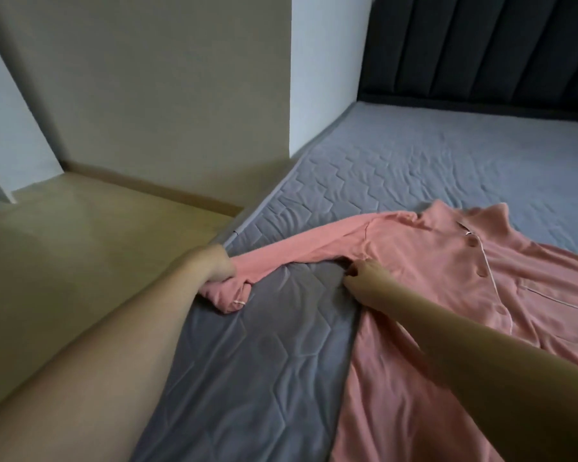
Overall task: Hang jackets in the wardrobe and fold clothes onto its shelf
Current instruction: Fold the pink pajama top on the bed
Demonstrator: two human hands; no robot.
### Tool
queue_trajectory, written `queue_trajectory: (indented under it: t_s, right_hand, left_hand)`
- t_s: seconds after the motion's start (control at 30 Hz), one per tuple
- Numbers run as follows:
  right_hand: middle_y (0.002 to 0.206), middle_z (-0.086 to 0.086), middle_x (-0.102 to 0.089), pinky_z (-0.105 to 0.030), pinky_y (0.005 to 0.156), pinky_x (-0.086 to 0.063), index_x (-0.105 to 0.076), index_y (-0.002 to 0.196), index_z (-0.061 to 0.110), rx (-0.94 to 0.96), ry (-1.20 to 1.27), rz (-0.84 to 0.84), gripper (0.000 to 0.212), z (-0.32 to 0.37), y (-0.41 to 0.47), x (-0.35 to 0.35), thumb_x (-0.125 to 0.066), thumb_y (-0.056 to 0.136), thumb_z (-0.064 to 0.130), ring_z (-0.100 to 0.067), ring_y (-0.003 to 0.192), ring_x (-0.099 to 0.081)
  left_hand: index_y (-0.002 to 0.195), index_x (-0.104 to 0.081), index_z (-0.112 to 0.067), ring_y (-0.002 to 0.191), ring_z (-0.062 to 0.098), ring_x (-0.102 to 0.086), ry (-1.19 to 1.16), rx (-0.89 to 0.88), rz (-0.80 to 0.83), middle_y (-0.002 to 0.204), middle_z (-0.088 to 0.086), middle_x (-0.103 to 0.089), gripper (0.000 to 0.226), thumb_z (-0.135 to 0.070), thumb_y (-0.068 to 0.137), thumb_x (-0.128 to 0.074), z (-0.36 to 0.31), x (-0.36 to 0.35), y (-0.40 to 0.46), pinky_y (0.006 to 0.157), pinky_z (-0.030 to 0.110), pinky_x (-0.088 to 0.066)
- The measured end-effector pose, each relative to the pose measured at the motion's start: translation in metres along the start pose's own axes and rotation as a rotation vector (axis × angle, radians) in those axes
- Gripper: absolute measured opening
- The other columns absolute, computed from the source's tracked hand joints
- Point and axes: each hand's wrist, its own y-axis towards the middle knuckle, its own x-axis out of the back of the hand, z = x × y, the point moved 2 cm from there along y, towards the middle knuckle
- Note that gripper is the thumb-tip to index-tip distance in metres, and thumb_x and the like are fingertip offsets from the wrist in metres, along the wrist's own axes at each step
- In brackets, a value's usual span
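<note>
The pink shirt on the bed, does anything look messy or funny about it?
A little. The pink shirt lies flat and buttoned on the bed, but its sleeve end is scrunched where the left hand grips it. The right hand pinches the underarm. Nothing looks torn.

Grey quilted mattress (414, 155), dark padded headboard (481, 45), beige floor (80, 245), white wall (324, 61)
</note>
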Motion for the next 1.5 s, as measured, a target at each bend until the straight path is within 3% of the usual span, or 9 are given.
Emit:
queue_trajectory:
  t_s: [0.3,0.5,0.63,0.7,0.93,1.1,1.17,1.33,1.5]
  right_hand:
    - [0.066,-0.006,-0.056,-0.024,0.051,-0.038,-0.058,0.075,0.01,-0.382,0.875,-0.214,0.02,-0.114,0.004,0.087,-0.048,0.091,0.003,-0.018,0.053,-0.051]
    - [0.089,-0.01,-0.062,-0.033,0.076,-0.041,-0.066,0.093,0.011,-0.535,0.64,-0.284,0.015,-0.255,-0.022,0.14,-0.057,0.092,0.024,-0.026,0.084,-0.058]
    - [0.131,-0.014,-0.054,-0.04,0.097,-0.036,-0.053,0.129,0.019,-0.599,0.303,-0.415,0.046,-0.279,0.004,0.148,-0.051,0.085,0.029,-0.035,0.12,-0.048]
    - [0.13,-0.014,-0.055,-0.043,0.102,-0.035,-0.049,0.13,0.019,-0.556,0.318,-0.4,0.046,-0.283,0.041,0.147,-0.046,0.088,0.036,-0.034,0.121,-0.049]
    - [0.092,-0.013,-0.063,-0.032,0.067,-0.048,-0.061,0.103,0.008,-0.597,0.479,-0.156,0.032,-0.308,0.125,0.148,-0.053,0.078,0.028,-0.028,0.08,-0.061]
    - [0.058,-0.009,-0.058,-0.022,0.038,-0.04,-0.064,0.078,0.01,-0.359,0.84,-0.323,0.019,-0.314,0.137,0.172,-0.054,0.074,-0.006,-0.017,0.037,-0.053]
    - [0.061,-0.005,-0.062,-0.025,0.037,-0.045,-0.067,0.076,0.018,-0.167,0.864,-0.467,0.016,-0.307,0.11,0.173,-0.061,0.07,0.004,-0.009,0.043,-0.057]
    - [0.127,0.001,-0.053,-0.036,0.098,-0.029,-0.059,0.113,0.027,-0.051,-0.289,-0.19,0.038,-0.311,0.028,0.138,-0.058,0.079,0.043,-0.023,0.117,-0.047]
    - [0.155,0.002,-0.027,-0.035,0.116,-0.006,-0.05,0.131,0.024,0.04,-0.215,-0.268,0.052,-0.247,-0.002,0.141,-0.06,0.081,0.029,-0.016,0.144,-0.019]
  left_hand:
    - [0.056,-0.056,-0.011,0.049,0.019,-0.051,-0.93,-0.103,0.41,0.054,0.005,-0.054,0.036,-0.016,0.09,-0.043,-0.16,0.068,0.005,0.055,0.023,-0.042]
    - [0.061,-0.037,-0.016,0.032,0.006,-0.029,0.209,-0.05,0.542,0.045,-0.002,-0.037,0.041,-0.025,0.101,-0.033,-0.221,0.027,0.011,0.032,0.012,-0.022]
    - [0.118,-0.061,-0.009,0.108,0.02,-0.063,0.488,-0.005,-0.144,0.124,0.005,-0.062,0.034,-0.024,0.088,-0.056,-0.238,0.027,0.031,0.084,0.034,-0.051]
    - [0.127,-0.057,-0.012,0.121,0.031,-0.056,0.3,-0.207,-0.371,0.134,0.011,-0.056,0.045,-0.033,0.086,-0.058,-0.292,0.019,0.048,0.093,0.04,-0.046]
    - [0.137,-0.04,-0.009,0.124,0.033,-0.051,-0.354,-0.347,-0.012,0.138,0.016,-0.051,0.068,-0.037,0.079,-0.06,-0.44,-0.055,0.114,0.104,0.042,-0.041]
    - [0.092,-0.068,-0.012,0.06,0.019,-0.056,-1.039,-0.488,-0.031,0.07,0.004,-0.064,0.027,0.004,0.077,-0.052,-0.465,-0.058,0.134,0.045,0.017,-0.039]
    - [0.076,-0.068,-0.019,0.059,0.018,-0.056,-1.205,-0.603,-0.108,0.065,-0.003,-0.064,0.034,0.009,0.072,-0.049,-0.449,-0.054,0.117,0.05,0.02,-0.041]
    - [0.106,-0.063,-0.027,0.135,0.017,-0.037,-0.062,-1.07,-0.27,0.14,-0.008,-0.049,0.05,0.002,0.069,-0.047,-0.366,-0.091,0.062,0.115,0.049,-0.018]
    - [0.137,-0.041,-0.03,0.14,0.023,-0.026,0.035,-0.769,-0.459,0.15,-0.004,-0.029,0.068,-0.02,0.071,-0.056,-0.288,-0.067,0.026,0.117,0.044,-0.011]
